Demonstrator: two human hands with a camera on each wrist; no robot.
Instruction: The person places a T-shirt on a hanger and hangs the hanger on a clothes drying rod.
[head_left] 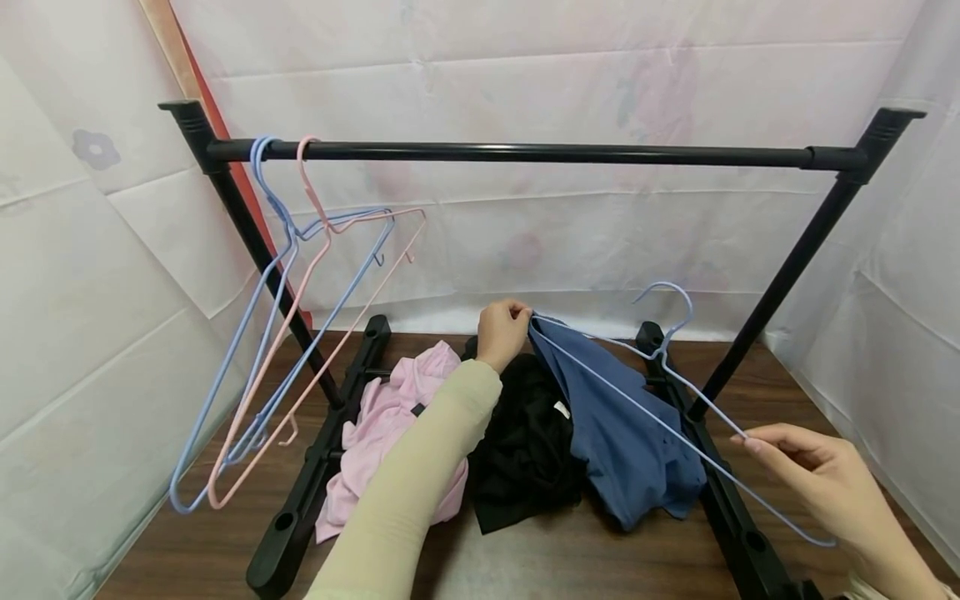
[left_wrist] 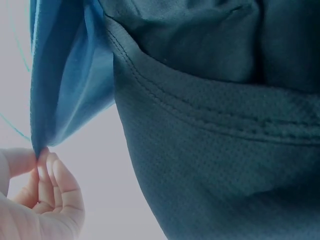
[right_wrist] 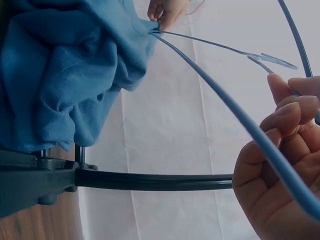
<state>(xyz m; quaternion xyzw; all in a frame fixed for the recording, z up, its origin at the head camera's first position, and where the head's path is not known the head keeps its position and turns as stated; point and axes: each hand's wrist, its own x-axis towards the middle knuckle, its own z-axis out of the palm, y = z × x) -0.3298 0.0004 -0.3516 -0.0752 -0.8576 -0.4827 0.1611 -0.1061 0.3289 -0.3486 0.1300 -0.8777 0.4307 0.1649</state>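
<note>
My left hand (head_left: 502, 333) pinches a top corner of a blue garment (head_left: 626, 421), where the left end of a light blue clothes hanger (head_left: 637, 408) meets the cloth. In the left wrist view the fingertips (left_wrist: 44, 154) hold the edge of that cloth. My right hand (head_left: 813, 471) pinches the hanger's right shoulder between thumb and fingers; the hook points up. The garment hangs down from the left corner, its lower part over the rack's right foot. Its exact kind cannot be told.
A black clothes rack has a horizontal bar (head_left: 525, 153). Blue hangers (head_left: 258, 312) and a pink hanger (head_left: 258, 379) hang at its left end. A pink garment (head_left: 401, 400) and a black garment (head_left: 521, 450) lie crumpled on the brown wooden surface (head_left: 517, 567). White sheets surround the rack.
</note>
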